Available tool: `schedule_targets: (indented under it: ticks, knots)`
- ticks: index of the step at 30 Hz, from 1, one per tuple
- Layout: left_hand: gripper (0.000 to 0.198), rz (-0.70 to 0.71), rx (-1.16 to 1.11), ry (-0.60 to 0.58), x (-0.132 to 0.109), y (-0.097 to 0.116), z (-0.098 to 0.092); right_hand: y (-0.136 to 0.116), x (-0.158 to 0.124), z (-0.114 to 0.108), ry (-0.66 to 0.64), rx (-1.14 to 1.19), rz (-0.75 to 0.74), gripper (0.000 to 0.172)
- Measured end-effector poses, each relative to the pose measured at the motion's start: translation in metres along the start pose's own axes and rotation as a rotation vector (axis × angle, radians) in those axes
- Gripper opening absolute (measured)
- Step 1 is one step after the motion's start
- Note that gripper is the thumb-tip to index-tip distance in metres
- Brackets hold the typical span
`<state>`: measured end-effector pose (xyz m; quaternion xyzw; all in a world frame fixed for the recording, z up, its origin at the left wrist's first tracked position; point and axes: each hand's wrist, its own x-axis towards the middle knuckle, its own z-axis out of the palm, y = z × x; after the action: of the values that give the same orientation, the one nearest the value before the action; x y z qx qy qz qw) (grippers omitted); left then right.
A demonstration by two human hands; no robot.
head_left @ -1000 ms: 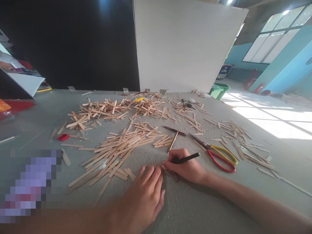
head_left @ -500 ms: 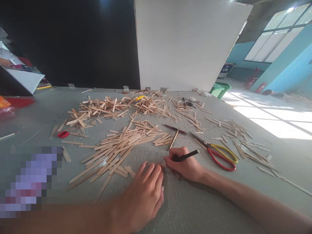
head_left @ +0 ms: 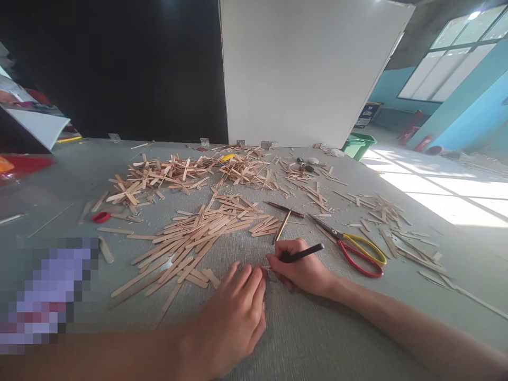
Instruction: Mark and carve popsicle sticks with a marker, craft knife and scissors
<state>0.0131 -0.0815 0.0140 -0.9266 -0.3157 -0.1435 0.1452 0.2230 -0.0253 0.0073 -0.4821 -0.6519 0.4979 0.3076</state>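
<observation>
While the right hand grips a black pen between thumb and fingers, the left hand lies palm down on the grey table, its fingers side by side and slightly bent. Beyond the table's far right corner stands a green bin; what it holds cannot be made out.

Between the two hands is a small pale piece with faint marks on it, just beside the left fingertips and next to the right thumb. Whether the left fingers pinch it or only press near it, I cannot tell. The pen slants up and to the right out of the right hand, and its tip is hidden behind the fingers.

Near the left hand, a loose pile of wooden sticks fans out over the table, with a tangled heap of sticks farther back. Just ahead of the right hand lies a gold-coloured rod, one end near a slim dark red tool. To the right of that hand, scissors with one red and one yellow handle lie flat, blades pointing away
</observation>
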Motion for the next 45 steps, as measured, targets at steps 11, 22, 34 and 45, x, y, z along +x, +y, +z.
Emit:
schedule_targets:
  ticks: [11, 22, 34, 45]
  knots:
    - [0.045, -0.002, 0.002, 0.029, 0.0000, 0.0003, 0.0006, -0.0019, -0.0007, 0.0015, 0.014, -0.013, -0.035, 0.036]
    - [0.042, -0.006, -0.019, -0.006, -0.0018, -0.0004, 0.0033, -0.0006, 0.0013, 0.0018, 0.010, -0.010, -0.028, 0.036]
    - [0.042, 0.010, -0.015, -0.010, -0.0008, -0.0003, 0.0010, -0.0031, 0.0001, 0.0009, -0.014, 0.018, 0.001, 0.037]
    - [0.041, 0.011, -0.028, -0.009, 0.0003, -0.0005, 0.0017, 0.0022, 0.0014, 0.0008, 0.034, -0.032, -0.037, 0.036]
